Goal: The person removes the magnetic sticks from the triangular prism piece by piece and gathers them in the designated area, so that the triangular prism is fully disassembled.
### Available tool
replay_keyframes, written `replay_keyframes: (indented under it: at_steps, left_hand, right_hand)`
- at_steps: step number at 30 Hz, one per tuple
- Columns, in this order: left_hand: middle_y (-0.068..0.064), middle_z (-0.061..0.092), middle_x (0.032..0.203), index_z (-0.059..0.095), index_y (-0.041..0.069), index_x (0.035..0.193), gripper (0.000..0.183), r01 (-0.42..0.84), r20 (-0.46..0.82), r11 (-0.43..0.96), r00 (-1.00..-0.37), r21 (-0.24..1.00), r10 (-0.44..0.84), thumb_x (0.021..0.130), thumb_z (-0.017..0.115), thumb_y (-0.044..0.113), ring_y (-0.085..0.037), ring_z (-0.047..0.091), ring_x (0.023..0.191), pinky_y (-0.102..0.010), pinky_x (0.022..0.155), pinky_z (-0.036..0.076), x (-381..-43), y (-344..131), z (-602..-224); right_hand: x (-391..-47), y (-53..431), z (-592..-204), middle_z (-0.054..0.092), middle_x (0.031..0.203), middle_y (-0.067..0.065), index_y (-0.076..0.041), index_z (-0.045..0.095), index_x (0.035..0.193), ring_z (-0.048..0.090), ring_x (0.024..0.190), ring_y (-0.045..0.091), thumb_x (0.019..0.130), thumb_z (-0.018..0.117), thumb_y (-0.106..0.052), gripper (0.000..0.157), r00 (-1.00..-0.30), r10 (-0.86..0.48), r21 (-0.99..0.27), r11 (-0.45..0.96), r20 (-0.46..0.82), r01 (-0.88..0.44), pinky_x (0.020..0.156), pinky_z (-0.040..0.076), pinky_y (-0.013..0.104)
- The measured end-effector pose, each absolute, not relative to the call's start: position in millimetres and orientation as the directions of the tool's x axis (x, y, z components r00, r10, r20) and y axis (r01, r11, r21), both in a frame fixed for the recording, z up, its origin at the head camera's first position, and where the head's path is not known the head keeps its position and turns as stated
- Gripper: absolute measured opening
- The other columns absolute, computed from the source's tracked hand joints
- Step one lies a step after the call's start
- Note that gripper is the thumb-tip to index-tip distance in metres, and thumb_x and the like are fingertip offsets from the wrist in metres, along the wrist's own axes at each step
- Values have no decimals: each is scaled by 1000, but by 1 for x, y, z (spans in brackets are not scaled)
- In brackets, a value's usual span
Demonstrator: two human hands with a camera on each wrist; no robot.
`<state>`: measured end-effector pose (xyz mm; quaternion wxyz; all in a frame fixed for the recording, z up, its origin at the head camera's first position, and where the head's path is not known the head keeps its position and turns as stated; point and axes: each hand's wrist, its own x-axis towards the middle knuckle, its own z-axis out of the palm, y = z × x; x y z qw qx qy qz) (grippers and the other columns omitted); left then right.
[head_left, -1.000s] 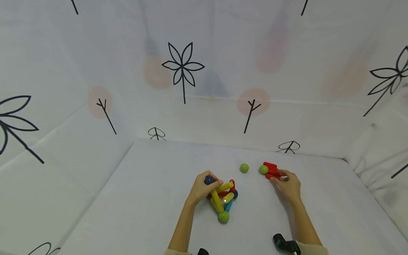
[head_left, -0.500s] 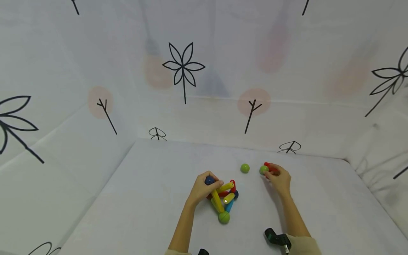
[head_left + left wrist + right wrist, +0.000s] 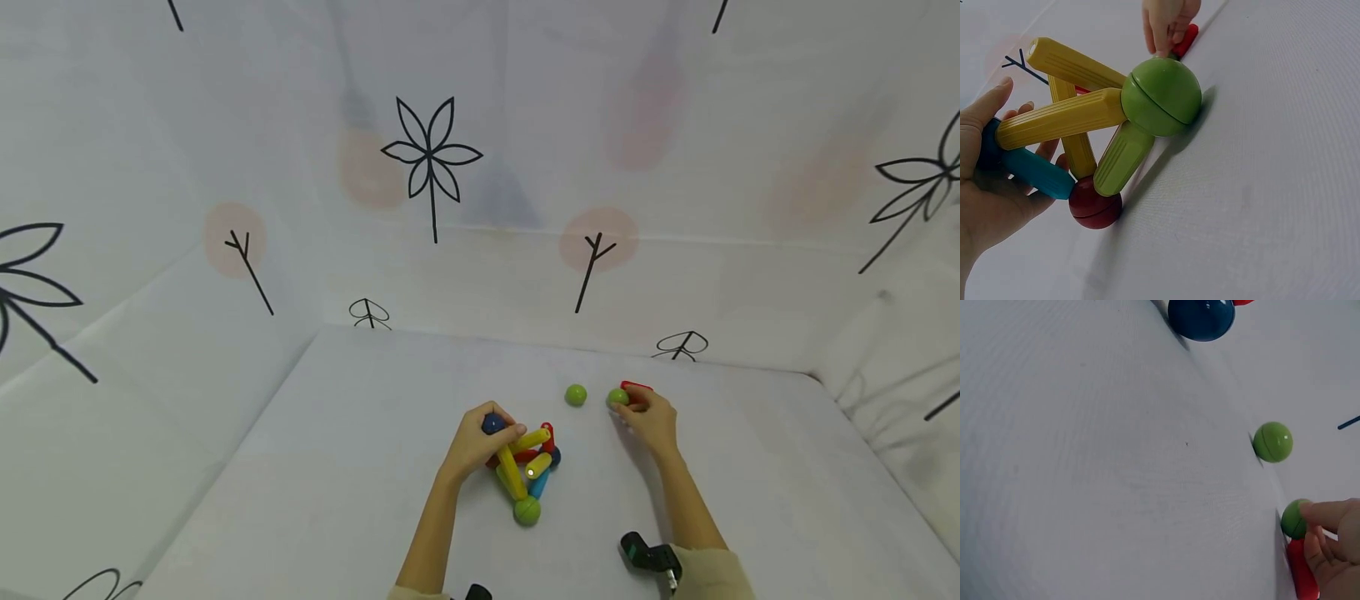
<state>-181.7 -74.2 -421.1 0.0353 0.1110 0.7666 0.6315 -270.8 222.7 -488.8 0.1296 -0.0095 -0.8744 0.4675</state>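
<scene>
My left hand (image 3: 478, 443) holds a construction of magnetic rods and balls at its dark blue ball (image 3: 492, 423). Yellow rods (image 3: 1060, 119), a blue rod (image 3: 1038, 174) and a light green rod (image 3: 1124, 159) join a large green ball (image 3: 1161, 97) and a dark red ball (image 3: 1095, 203). Farther right, my right hand (image 3: 652, 423) pinches a loose green ball (image 3: 617, 397), its fingertips over the ball's side. A red rod (image 3: 1302, 569) lies against that ball, under the curled fingers, which hide other red rods in the head view.
A second loose green ball (image 3: 576, 395) rests on the white table (image 3: 360, 467), between the construction and my right hand. White cloth walls (image 3: 480, 275) with printed plants rise behind the table and at both sides.
My right hand has moved left from the red rods to the loose green ball, which has shifted slightly left. My left hand and the construction stay in place.
</scene>
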Motion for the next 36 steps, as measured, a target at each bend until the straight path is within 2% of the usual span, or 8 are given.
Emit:
replay_keyframes:
  at_steps: [4,9,12,18,27,29,34,36]
  left_hand:
    - [-5,61,86,59,-2,92,20,126,87,174,-973,977,215,86,66,15,-13,55,73,-24,63,51,-182,-75,-421]
    - [-6,61,86,59,-2,92,20,131,93,174,-973,976,212,86,66,15,-13,54,73,-25,63,51,-182,-75,-420]
    - [-6,60,87,59,-2,92,20,132,93,180,-974,975,207,86,66,15,-14,54,74,-25,64,51,-182,-75,-420]
    - [-5,60,86,59,-2,93,20,131,93,175,-973,976,212,86,66,15,-13,54,72,-24,62,51,-182,-75,-420]
    - [-6,61,86,59,-2,92,19,132,94,181,-974,975,206,87,66,15,-13,54,72,-24,62,51,-180,-75,-420]
    - [-6,61,85,59,-2,92,19,133,95,179,-974,975,208,87,66,15,-13,54,71,-24,61,51,-180,-75,-420]
    - [-5,61,85,59,-2,93,19,133,94,174,-972,976,217,87,65,15,-12,54,70,-23,60,51,-180,-75,-420]
    - [-5,61,85,59,-3,93,19,134,94,176,-971,975,219,87,66,15,-12,54,70,-24,60,51,-180,-75,-420]
  right_hand:
    - [-272,224,-488,64,95,26,11,58,117,54,70,6,82,68,-3,39,-974,92,-769,631,205,-102,55,43,14]
    - [-273,222,-487,64,96,27,13,57,117,59,77,25,83,66,-2,39,-977,45,-717,687,208,-121,54,44,16]
    - [-275,220,-486,64,92,28,16,57,115,60,75,29,80,67,1,40,-974,13,-681,717,227,-149,56,47,22]
    - [-276,216,-487,64,84,25,18,58,109,59,73,31,75,68,5,38,-962,-18,-620,761,274,-190,68,50,40]
    - [-275,209,-495,66,94,28,16,59,112,63,82,38,81,62,4,33,-955,25,-649,739,295,-181,76,51,48]
    - [-275,208,-497,66,96,28,14,59,112,63,82,38,81,61,3,33,-947,44,-650,737,318,-184,75,52,47]
    - [-273,209,-500,67,94,24,11,62,110,59,75,30,82,61,3,29,-922,86,-649,734,378,-198,65,48,31]
    - [-272,208,-500,67,92,23,10,63,109,59,73,29,82,61,4,28,-909,98,-649,732,404,-209,63,47,29]
